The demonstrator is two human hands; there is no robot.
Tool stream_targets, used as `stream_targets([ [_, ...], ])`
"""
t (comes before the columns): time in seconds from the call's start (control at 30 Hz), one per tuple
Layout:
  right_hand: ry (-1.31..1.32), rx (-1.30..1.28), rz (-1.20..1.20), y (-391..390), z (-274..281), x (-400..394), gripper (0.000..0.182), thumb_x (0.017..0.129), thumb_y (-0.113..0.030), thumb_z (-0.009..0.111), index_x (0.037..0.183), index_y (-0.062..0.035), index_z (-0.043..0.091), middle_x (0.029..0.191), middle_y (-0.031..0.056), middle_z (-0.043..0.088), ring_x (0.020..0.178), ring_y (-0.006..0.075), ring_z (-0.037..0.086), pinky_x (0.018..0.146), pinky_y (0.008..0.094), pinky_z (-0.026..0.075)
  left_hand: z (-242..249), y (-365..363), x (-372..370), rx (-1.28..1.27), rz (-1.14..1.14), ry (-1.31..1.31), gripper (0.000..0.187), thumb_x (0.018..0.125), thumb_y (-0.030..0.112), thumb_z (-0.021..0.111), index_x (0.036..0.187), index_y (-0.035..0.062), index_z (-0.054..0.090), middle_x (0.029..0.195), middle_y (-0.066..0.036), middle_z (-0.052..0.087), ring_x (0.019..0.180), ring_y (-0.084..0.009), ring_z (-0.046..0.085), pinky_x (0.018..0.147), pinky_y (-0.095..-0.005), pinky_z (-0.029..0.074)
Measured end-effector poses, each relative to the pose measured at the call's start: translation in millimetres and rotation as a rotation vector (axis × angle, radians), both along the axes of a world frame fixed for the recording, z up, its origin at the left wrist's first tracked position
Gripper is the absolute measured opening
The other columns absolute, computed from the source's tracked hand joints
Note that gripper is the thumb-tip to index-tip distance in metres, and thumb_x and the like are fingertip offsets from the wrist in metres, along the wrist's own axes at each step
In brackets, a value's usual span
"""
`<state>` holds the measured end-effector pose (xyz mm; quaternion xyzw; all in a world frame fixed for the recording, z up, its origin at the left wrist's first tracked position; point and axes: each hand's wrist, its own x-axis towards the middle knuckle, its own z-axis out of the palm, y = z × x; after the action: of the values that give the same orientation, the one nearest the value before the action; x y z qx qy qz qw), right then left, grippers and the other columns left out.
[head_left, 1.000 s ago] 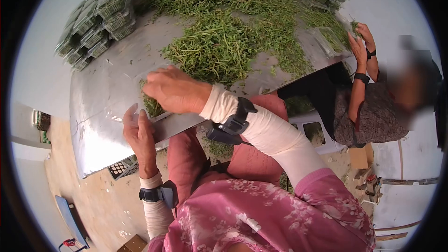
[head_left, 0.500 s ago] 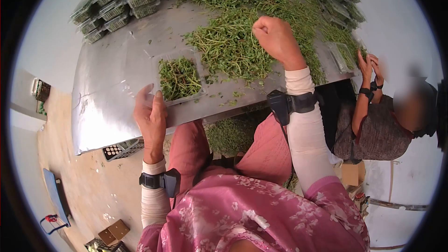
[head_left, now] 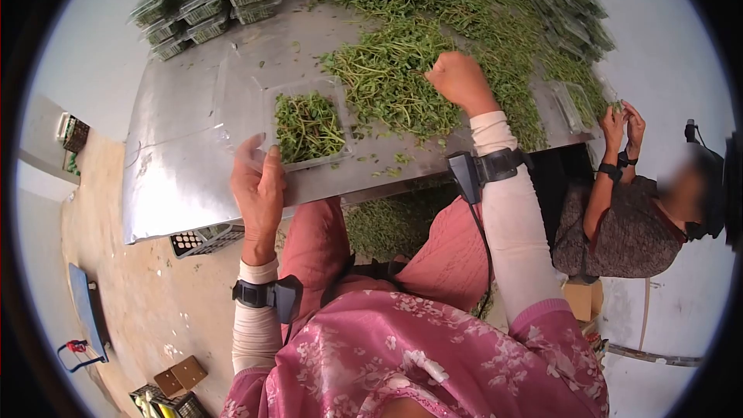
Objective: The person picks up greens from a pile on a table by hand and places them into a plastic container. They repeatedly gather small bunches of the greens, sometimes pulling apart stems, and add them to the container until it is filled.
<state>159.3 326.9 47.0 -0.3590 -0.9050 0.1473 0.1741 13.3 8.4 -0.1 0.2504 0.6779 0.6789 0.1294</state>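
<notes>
A clear plastic box [head_left: 346, 125] holding green stems and leaves [head_left: 308, 127] lies near the front edge of the metal table [head_left: 170, 162]. My left hand [head_left: 258, 193] is at the box's near left corner, with its thumb and fingers on the clear plastic there. Over the loose heap of greens [head_left: 402, 70], my right hand [head_left: 463, 83] is closed with the fingers curled in; what it holds, if anything, is hidden.
Filled clear boxes [head_left: 205, 4] are stacked at the back left, more boxes [head_left: 569, 11] at the back right. At right a co-worker [head_left: 619, 217] has both hands raised beside another clear box [head_left: 571, 107]. A crate [head_left: 205, 240] stands below the table's left edge.
My right hand has moved slightly down in the view, still closed. The table and boxes appear shifted a little to the right. My left hand stays at the box corner.
</notes>
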Motion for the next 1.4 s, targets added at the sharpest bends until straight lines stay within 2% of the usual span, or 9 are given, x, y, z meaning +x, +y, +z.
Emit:
stream_targets([
  [0.1,0.084,-0.087,0.055,-1.4,9.5,9.4,0.022,0.082,-0.022,0.072,0.083,-0.0005,0.069,0.080,0.0188,0.070,0.078,0.0371,0.068,0.072,0.0425,0.054,3.6,1.4,3.4,-0.021,0.027,-0.001,0.035,0.096,0.018,0.059,0.123,-0.0042,0.054,0.065,0.003,0.051,0.056,-0.0046,0.044,0.050,-0.0200,0.033],
  [0.3,0.345,-0.391,0.050,-5.7,24.3,16.3,0.021,0.085,-0.020,0.072,0.083,0.0005,0.067,0.070,0.0094,0.067,0.060,0.0144,0.064,0.059,0.0309,0.051,4.5,1.1,3.4,-0.024,0.013,0.018,0.035,0.097,0.018,0.059,0.123,-0.0043,0.054,0.065,0.003,0.051,0.056,-0.0045,0.044,0.051,-0.0199,0.033],
  [0.4,0.461,-0.491,0.048,-12.5,29.4,11.2,0.020,0.088,-0.018,0.069,0.086,0.0012,0.066,0.069,0.0050,0.065,0.057,0.0095,0.061,0.054,0.0269,0.047,4.2,1.0,3.1,-0.032,0.019,0.032,0.035,0.096,0.018,0.059,0.124,-0.0042,0.054,0.065,0.003,0.051,0.056,-0.0047,0.044,0.051,-0.0201,0.034],
  [0.6,0.595,-0.611,0.135,-15.0,37.4,4.7,0.022,0.090,-0.022,0.069,0.091,0.0000,0.066,0.072,0.0023,0.064,0.059,0.0072,0.060,0.052,0.0212,0.046,-1.0,0.9,0.9,-0.012,0.018,0.022,0.037,0.096,0.019,0.061,0.124,-0.0040,0.054,0.065,0.003,0.052,0.057,-0.0050,0.046,0.052,-0.0200,0.035],
  [0.8,0.583,-0.619,0.160,-19.3,38.5,-1.5,0.022,0.091,-0.022,0.068,0.092,-0.0009,0.066,0.072,0.0017,0.065,0.061,0.0071,0.061,0.052,0.0208,0.047,1.4,0.2,1.5,-0.014,0.012,0.012,0.037,0.096,0.019,0.062,0.124,-0.0044,0.054,0.065,0.002,0.052,0.057,-0.0053,0.046,0.052,-0.0202,0.036],
  [0.9,0.707,-0.750,0.283,-13.0,34.4,-4.4,0.022,0.091,-0.022,0.068,0.093,-0.0006,0.066,0.072,0.0016,0.065,0.060,0.0068,0.060,0.053,0.0201,0.046,-1.6,0.0,-0.1,0.002,0.003,0.011,0.040,0.095,0.018,0.063,0.124,-0.0064,0.052,0.069,0.003,0.053,0.056,-0.0045,0.046,0.049,-0.0209,0.037],
  [1.1,0.640,-0.638,0.234,-26.7,37.5,-15.9,0.020,0.092,-0.022,0.068,0.094,-0.0018,0.065,0.070,0.0008,0.064,0.060,0.0059,0.059,0.054,0.0197,0.045,0.0,-0.1,0.8,-0.004,0.005,0.010,0.040,0.095,0.020,0.064,0.123,-0.0066,0.052,0.069,0.003,0.053,0.057,-0.0046,0.046,0.050,-0.0210,0.037],
  [1.4,0.782,-0.816,0.485,-45.5,49.5,-31.8,0.018,0.092,-0.021,0.069,0.094,-0.0032,0.065,0.073,-0.0004,0.064,0.062,0.0059,0.060,0.058,0.0198,0.048,-7.4,1.0,-3.4,-0.028,0.029,0.107,0.038,0.096,0.020,0.062,0.123,-0.0052,0.054,0.068,0.001,0.054,0.057,-0.0055,0.047,0.052,-0.0206,0.037],
])
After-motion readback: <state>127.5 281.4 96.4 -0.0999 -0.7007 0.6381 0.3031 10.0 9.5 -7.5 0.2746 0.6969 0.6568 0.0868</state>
